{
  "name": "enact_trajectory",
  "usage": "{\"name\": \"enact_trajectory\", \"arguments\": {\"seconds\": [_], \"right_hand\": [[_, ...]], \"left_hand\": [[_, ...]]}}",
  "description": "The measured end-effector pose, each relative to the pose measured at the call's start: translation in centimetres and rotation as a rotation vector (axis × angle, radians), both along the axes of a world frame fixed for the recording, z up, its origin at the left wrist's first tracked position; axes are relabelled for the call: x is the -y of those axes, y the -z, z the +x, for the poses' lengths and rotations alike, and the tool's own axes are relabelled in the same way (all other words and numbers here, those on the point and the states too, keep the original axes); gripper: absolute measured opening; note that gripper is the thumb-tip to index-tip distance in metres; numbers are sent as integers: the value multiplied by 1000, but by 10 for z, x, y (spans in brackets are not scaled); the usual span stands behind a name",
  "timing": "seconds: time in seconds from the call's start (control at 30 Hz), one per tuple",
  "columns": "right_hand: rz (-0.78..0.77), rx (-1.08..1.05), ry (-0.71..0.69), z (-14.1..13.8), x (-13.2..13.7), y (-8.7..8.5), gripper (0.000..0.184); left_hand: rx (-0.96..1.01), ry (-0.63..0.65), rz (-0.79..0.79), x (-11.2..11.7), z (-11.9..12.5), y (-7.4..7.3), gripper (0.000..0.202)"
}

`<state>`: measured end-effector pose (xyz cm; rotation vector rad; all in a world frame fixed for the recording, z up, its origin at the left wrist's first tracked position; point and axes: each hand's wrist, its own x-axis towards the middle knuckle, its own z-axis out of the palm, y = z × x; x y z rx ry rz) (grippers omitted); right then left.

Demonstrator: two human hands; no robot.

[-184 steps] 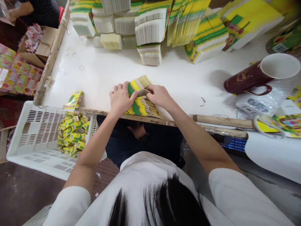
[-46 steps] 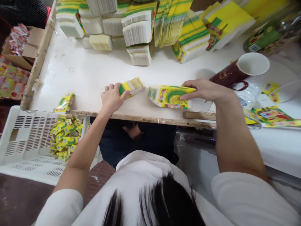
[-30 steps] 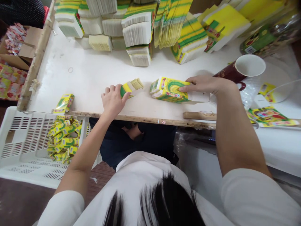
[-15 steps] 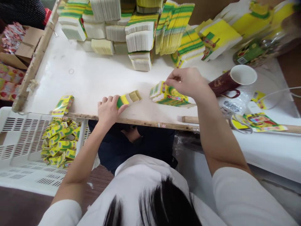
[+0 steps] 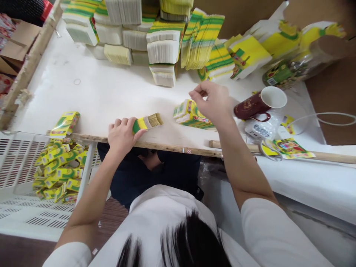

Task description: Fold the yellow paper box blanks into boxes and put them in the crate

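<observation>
My left hand [image 5: 121, 135] rests at the table's front edge, fingers wrapped round a small bundle of flat yellow-green cartons [image 5: 148, 123]. The bundle's fanned edges point right. My right hand [image 5: 211, 100] hovers over a second stack of yellow-green cartons [image 5: 191, 115] lying on the table, and partly hides it. Thumb and fingertips of that hand are pinched together; I cannot make out anything between them. A single folded yellow carton [image 5: 65, 123] lies left of my left hand, at the table edge.
Tall stacks of flat cartons [image 5: 162, 50] line the back of the white table [image 5: 91, 85]. A maroon mug [image 5: 250, 105], a cable and a plastic jar [image 5: 283, 72] are at the right. A white basket [image 5: 16, 193] with many yellow cartons [image 5: 59, 172] stands below left.
My right hand has risen slightly off the carton stack, its fingers still pinched. My left hand keeps its hold on the bundle. The whole view has shifted a little.
</observation>
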<state>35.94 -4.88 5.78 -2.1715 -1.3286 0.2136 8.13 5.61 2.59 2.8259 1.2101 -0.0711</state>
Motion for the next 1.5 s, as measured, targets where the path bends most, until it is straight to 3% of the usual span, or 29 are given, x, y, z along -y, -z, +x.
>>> {"name": "enact_trajectory", "arguments": {"seconds": [0.2,0.33,0.53,0.8,0.97,1.17,1.33,1.5], "right_hand": [[-33,-10,-335,-64,-28,22,17],[-16,-108,-391,-92,-22,34,20],[61,-150,-375,-105,0,42,11],[100,-39,-259,-119,18,65,28],[139,54,-202,-125,21,73,29],[249,142,-189,-126,14,83,24],[152,194,-179,-124,-3,79,14],[17,134,-63,-124,-30,74,11]], "left_hand": [[-14,-8,18,1,0,0,59],[-8,0,19,1,-1,2,64],[18,6,-6,1,-2,3,66],[21,7,-4,0,-3,3,65],[21,18,24,0,-3,4,67],[31,16,52,0,-3,7,67],[56,-39,56,-2,2,9,64],[72,-142,73,-4,15,9,67]]}}
